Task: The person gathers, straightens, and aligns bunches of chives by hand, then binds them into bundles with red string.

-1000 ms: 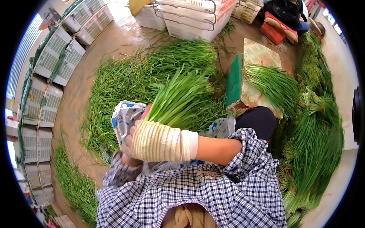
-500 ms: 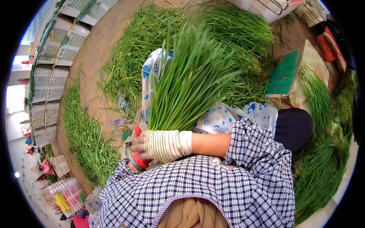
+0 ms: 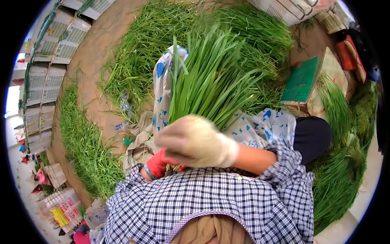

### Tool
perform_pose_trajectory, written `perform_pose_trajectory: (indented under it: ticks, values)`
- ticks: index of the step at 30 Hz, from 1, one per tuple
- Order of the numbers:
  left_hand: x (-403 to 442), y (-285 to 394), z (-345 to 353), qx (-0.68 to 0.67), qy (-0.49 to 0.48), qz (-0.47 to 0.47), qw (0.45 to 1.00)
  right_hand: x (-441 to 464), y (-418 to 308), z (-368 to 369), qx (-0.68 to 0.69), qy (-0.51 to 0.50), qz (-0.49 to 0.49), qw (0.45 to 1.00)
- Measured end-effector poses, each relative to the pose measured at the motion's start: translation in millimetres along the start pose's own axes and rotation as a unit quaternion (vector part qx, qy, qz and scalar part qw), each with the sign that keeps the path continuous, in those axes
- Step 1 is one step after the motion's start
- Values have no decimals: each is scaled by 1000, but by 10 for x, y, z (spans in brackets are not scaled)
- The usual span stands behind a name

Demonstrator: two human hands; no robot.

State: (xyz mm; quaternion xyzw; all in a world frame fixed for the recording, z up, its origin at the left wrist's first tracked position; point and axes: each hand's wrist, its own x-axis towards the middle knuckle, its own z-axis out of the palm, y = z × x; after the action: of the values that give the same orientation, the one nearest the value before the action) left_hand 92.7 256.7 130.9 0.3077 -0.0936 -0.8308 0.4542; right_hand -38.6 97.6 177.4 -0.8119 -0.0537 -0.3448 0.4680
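Observation:
A large bunch of garlic chives (image 3: 209, 85) lies over my lap, its long flat leaves fanning away from me. My left hand (image 3: 157, 164), in a red glove, is closed around the bunch's lower end close to my body. Across the stems just above it passes my right hand (image 3: 197, 140), in a cream glove. Its fingers are smeared by motion, and whether they touch the stems cannot be made out. Under the bunch is a clear plastic apron (image 3: 160, 99) with blue prints. Both hands partly hide the stem ends.
Loose green leaves (image 3: 134, 61) are heaped on the floor ahead, with a strip of cuttings (image 3: 87, 146) to the left. A green board (image 3: 301, 81) stands at right beside more chives (image 3: 335, 105). White plastic crates (image 3: 44, 83) line the left side.
My right hand has swung up and right from beside my left hand, its palm side turning. The view has shifted slightly. My left hand keeps its grip on the bunch.

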Motion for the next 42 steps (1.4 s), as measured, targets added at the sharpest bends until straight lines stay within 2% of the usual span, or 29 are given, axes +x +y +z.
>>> perform_pose_trajectory:
  ticks: [1,2,3,4,5,6,9,11,12,13,15,17,19,21,22,25,26,29,32,33,35,39,42]
  values:
    - [86,21,21,10,-1,-2,1000,-20,-110,-384,-134,-4,25,991]
    - [171,57,36,26,-1,-3,1000,-191,20,-538,-173,118,36,977]
    - [308,141,79,81,-1,-19,997,-127,-68,-856,-184,194,78,960]
    - [461,222,168,53,-27,4,998,-142,-75,-1068,-195,297,130,925]
    - [644,301,256,28,-56,23,998,-157,8,-1300,-289,295,145,899]
    - [852,373,319,34,-74,21,996,-149,59,-1489,-295,303,196,885]
    - [1553,613,597,63,-101,63,991,-149,335,-1972,-228,351,224,880]
    - [2089,746,778,8,-160,130,979,-154,439,-2268,-230,369,232,870]
    - [2352,824,863,8,-174,134,976,-131,472,-2399,-218,411,224,856]
    - [2613,899,923,-46,-210,134,967,-121,544,-2517,-202,450,216,843]
    - [3072,879,934,-105,-244,138,954,-220,753,-2728,-217,451,216,839]
    - [3556,747,802,-243,-311,107,912,-340,884,-2791,-160,459,265,833]
    - [3798,430,531,-246,-268,111,925,-581,1154,-2742,-162,433,322,826]
    - [4031,76,199,-314,-167,54,933,-899,1529,-2724,-103,420,413,801]
    - [4140,-116,-12,-328,-153,49,931,-1068,1712,-2715,-93,387,478,783]
    - [4144,-579,-571,-451,-98,-47,886,-1573,2268,-2517,-28,341,577,741]
    - [4078,-647,-659,-409,-27,-48,911,-1688,2394,-2486,-20,339,589,734]
    - [3991,-754,-746,-357,92,-58,928,-1831,2638,-2454,-52,309,611,727]
    - [3955,-799,-804,-417,74,-56,904,-1807,2832,-2422,-148,255,617,730]
    - [3944,-822,-824,-430,72,-58,898,-1788,2868,-2393,-159,249,624,723]
    - [3917,-833,-823,-422,82,-61,901,-1701,3014,-2305,-147,239,602,748]
    - [3942,-902,-845,-452,100,-69,884,-1592,3273,-2235,-232,114,622,739]
    - [3957,-847,-773,-480,93,-72,869,-1485,3337,-2296,-273,-7,669,691]
